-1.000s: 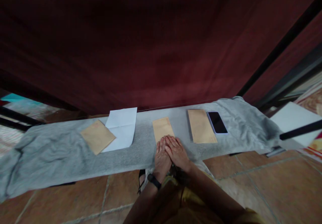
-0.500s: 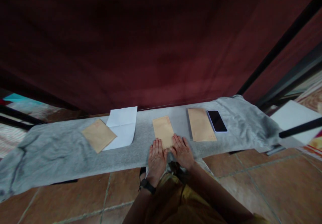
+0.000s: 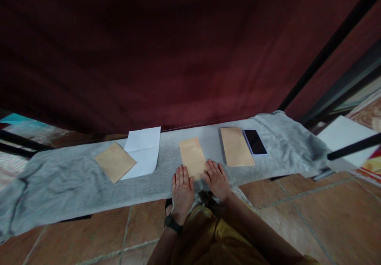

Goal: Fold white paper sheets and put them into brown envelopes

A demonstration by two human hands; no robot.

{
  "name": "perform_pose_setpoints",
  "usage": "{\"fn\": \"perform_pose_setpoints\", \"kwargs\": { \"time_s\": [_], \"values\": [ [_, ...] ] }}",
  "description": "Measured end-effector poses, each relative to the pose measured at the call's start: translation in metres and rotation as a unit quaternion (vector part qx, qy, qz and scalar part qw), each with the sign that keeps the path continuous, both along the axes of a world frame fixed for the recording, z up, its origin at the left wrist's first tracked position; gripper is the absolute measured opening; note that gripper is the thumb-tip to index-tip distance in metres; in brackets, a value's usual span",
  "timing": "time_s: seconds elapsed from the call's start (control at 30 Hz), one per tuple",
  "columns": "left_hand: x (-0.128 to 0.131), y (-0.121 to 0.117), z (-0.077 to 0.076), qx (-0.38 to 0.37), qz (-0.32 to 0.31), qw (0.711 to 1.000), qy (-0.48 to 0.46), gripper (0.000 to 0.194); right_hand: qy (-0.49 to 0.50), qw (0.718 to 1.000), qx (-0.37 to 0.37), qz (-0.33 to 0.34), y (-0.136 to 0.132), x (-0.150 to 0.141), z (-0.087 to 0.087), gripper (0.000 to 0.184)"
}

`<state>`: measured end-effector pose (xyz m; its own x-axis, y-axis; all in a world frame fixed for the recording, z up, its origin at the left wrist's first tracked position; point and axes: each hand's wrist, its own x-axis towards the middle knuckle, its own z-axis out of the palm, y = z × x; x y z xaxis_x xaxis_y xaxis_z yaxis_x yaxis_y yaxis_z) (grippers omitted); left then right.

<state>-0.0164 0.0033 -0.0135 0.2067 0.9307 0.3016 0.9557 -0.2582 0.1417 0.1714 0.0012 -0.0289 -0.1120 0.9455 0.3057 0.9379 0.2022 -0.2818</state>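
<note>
A tan paper envelope (image 3: 193, 156) lies flat on the grey cloth (image 3: 166, 158) in front of me. My left hand (image 3: 182, 187) rests palm down at its lower left edge, fingers stretched out. On the other side my right hand (image 3: 218, 178) lies flat by the lower right edge, fingers extended too. Neither hand holds anything. Further right is a small pile of tan envelopes (image 3: 237, 146), beside a phone (image 3: 255, 142) with a dark screen. To the left, another tan envelope (image 3: 115, 162) overlaps a creased white sheet of paper (image 3: 143, 150).
A dark red curtain (image 3: 190, 78) hangs right behind the narrow cloth-covered surface. Dark poles (image 3: 321, 58) stand at the right. A white board (image 3: 347, 140) is beyond the right end. Brown floor tiles (image 3: 98, 239) show below the front edge.
My hands lay together over the envelope's lower end. They have since slid apart to its two sides, uncovering that end. The other papers and the phone stay in place.
</note>
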Motion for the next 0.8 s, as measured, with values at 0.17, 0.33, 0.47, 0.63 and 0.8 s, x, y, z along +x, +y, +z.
{"fn": "perform_pose_setpoints", "kwargs": {
  "time_s": [0.17,0.33,0.47,0.63,0.8],
  "values": [
    [0.005,0.003,0.006,-0.028,-0.116,0.993,0.024,0.057,-0.002,0.997,-0.013,0.073,0.034,0.003,0.010,0.049],
    [0.006,0.003,0.007,-0.042,-0.156,0.985,0.056,0.055,-0.016,0.994,-0.042,0.099,0.074,-0.008,0.009,0.049],
    [0.004,0.003,0.009,-0.043,-0.169,0.983,0.061,0.052,-0.010,0.996,-0.061,0.072,0.100,-0.019,0.007,0.050],
    [0.002,0.003,0.008,-0.048,-0.168,0.983,0.059,0.055,-0.004,0.997,-0.070,0.030,0.117,-0.030,0.009,0.053],
    [0.003,0.002,0.011,-0.058,-0.170,0.982,0.061,0.054,-0.012,0.997,-0.062,0.039,0.107,-0.026,0.008,0.052]
  ]
}}
